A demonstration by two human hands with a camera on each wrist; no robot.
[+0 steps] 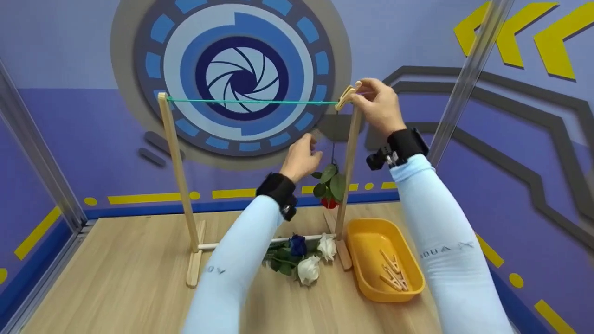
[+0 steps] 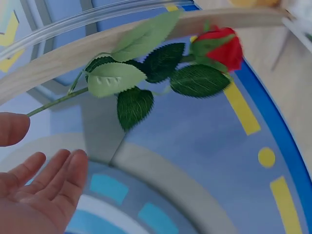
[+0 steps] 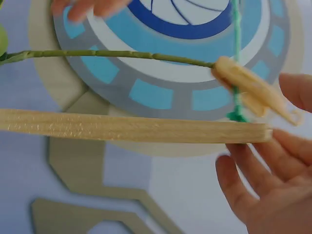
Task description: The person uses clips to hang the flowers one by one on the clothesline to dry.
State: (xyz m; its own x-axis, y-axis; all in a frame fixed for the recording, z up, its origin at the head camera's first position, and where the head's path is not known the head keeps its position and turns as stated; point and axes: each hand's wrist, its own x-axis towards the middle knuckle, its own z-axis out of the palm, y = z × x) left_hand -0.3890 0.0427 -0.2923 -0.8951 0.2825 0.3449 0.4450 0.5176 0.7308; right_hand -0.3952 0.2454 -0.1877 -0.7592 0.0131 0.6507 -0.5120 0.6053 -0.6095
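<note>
A red rose hangs head down near the right post of a wooden stand. A wooden clothespin clips its stem end to the green string. My right hand is at the post top, around the clothespin; in the right wrist view the thumb stands apart from it and the fingers are spread by the post. Left of the rose, my left hand is in the air, its relaxed fingers apart from the stem and holding nothing in the left wrist view.
On the table at the stand's foot lie a blue rose and two white roses. A yellow bin to their right holds several clothespins. The left post carries the string's other end.
</note>
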